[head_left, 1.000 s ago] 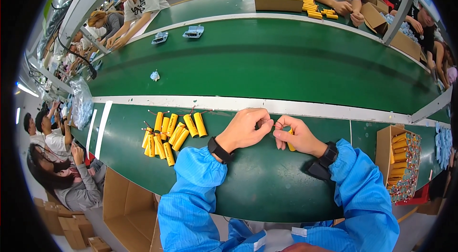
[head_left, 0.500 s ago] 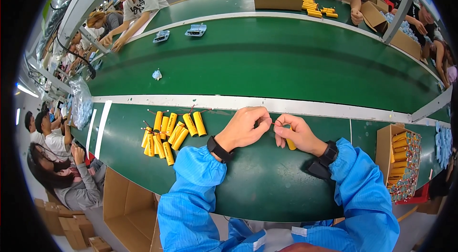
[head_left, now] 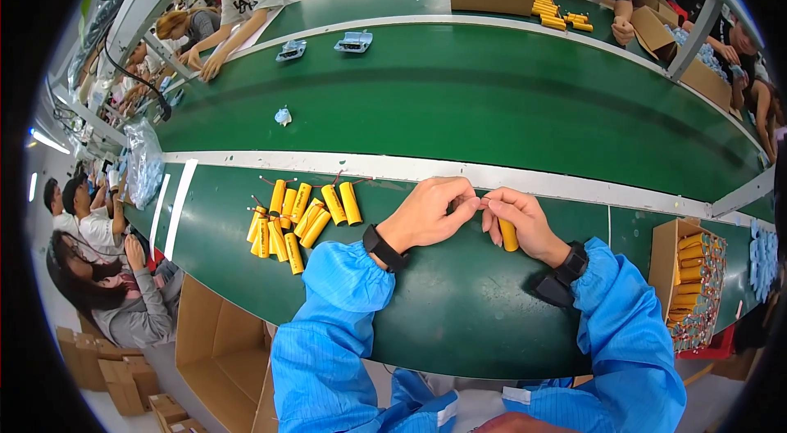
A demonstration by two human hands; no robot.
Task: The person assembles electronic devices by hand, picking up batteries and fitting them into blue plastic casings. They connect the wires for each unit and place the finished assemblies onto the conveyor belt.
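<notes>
A yellow cylindrical battery (head_left: 508, 237) hangs under the curled fingers of my right hand (head_left: 531, 224), which is closed on it. My left hand (head_left: 433, 213) is closed too, with thumb and forefinger pinched at the right fingertips. A thin wire seems to run between the two pinches, mostly hidden by the fingers. Both hands are just above the green table (head_left: 459, 310), close to the white rail. To their left lies a loose pile of yellow batteries (head_left: 312, 223), several with thin red and dark wires at their ends.
A carton packed with yellow batteries (head_left: 690, 281) stands at the right, beside light-blue pieces (head_left: 763, 259). Beyond the white rail (head_left: 369, 167), blue cases (head_left: 353, 42) and a small crumpled piece (head_left: 283, 116) lie on green. An open cardboard box (head_left: 217, 326) is at lower left. Co-workers sit around.
The view has shifted slightly. My fingertips have come closer together, and more of the battery shows below my right fingers. The pile stays as it was.
</notes>
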